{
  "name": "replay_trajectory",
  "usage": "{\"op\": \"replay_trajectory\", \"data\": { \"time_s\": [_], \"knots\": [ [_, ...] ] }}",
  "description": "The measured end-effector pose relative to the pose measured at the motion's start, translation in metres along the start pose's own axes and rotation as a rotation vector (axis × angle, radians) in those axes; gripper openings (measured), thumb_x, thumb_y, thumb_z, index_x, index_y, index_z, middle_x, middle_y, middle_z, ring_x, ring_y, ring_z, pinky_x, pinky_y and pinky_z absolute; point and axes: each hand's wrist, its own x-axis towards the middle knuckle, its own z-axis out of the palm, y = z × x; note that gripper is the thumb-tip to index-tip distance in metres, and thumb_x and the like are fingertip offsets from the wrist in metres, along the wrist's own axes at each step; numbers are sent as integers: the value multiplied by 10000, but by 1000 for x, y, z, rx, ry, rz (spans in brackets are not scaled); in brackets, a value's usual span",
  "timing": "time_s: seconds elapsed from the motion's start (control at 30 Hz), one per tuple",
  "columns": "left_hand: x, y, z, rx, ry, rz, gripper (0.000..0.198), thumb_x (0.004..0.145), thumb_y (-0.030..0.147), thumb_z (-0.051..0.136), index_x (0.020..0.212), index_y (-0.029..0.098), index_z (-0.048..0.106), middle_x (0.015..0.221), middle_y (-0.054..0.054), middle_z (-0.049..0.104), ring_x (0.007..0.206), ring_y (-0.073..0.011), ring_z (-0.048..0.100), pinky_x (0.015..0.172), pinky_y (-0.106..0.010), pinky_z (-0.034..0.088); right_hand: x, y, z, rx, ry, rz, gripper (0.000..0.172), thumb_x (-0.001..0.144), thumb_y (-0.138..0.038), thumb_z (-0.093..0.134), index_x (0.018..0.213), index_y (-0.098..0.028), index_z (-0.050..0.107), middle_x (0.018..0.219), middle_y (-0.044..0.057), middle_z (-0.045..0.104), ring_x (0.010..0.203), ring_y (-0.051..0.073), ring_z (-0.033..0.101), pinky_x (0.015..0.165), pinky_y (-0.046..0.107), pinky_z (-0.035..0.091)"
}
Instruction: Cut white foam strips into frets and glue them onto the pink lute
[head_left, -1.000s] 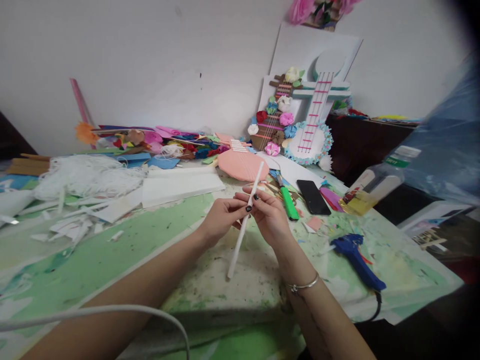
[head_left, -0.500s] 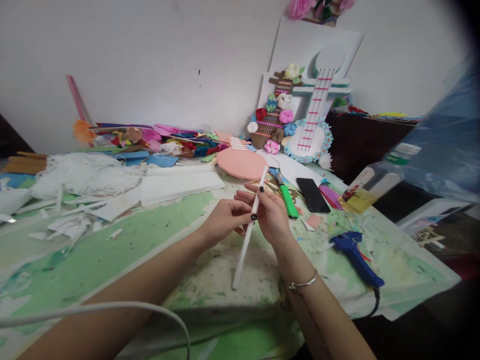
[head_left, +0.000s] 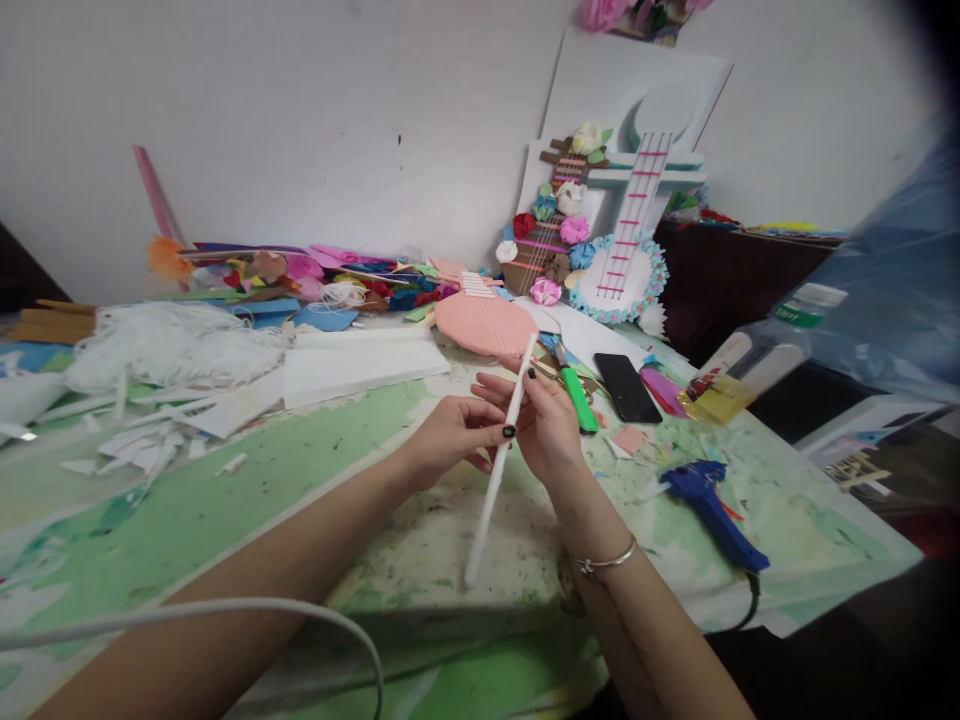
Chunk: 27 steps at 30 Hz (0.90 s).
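Note:
A long thin white foam strip [head_left: 489, 505] slants over the paint-stained green table [head_left: 225, 500], its upper end near a pink foam guitar body [head_left: 484, 325]. My left hand [head_left: 450, 440] pinches the strip near its middle with thumb and fingers. My right hand [head_left: 551, 425] is closed on the strip from the right side, fingers curled behind it. Both hands meet at the same spot on the strip. A silver bracelet [head_left: 606, 560] circles my right wrist.
A blue glue gun [head_left: 712, 510] lies right of my hands, a green-handled cutter [head_left: 579, 398] and black phone [head_left: 626, 387] beyond. White foam sheets [head_left: 360, 362] and scraps [head_left: 142, 445] lie left. Decorated foam guitars [head_left: 600, 235] lean on the wall. A glue bottle [head_left: 750, 365] lies at right.
The strip has slid down through my fingers, so more of it hangs below my hands and its lower end sits nearer me. Both hands stayed together on it.

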Motion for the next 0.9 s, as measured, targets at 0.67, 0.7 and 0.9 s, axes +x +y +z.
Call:
{"op": "replay_trajectory", "data": {
  "time_s": [0.67,0.7,0.9],
  "knots": [
    [9,7,-23,-282,383,230,311,619,346,771,766,121,616,668,-4,633,572,-92,604,533,-190,488,-3,4,-4,-592,-32,-84,207,726,-364,651,726,-157,647,696,37,688,633,155,643,601,254,484],
    [10,8,-26,-291,415,239,309,610,340,777,758,122,616,667,2,631,562,-85,600,526,-182,480,-4,6,-3,-693,-38,-124,186,703,-341,675,731,-160,645,693,35,685,635,158,642,600,255,483],
    [13,7,-32,-310,486,229,314,582,331,793,738,126,613,676,8,633,553,-77,601,524,-175,466,-7,13,-2,-1014,-53,-336,63,726,-229,633,741,-168,633,656,28,682,586,146,636,572,248,487]
  ]
}}
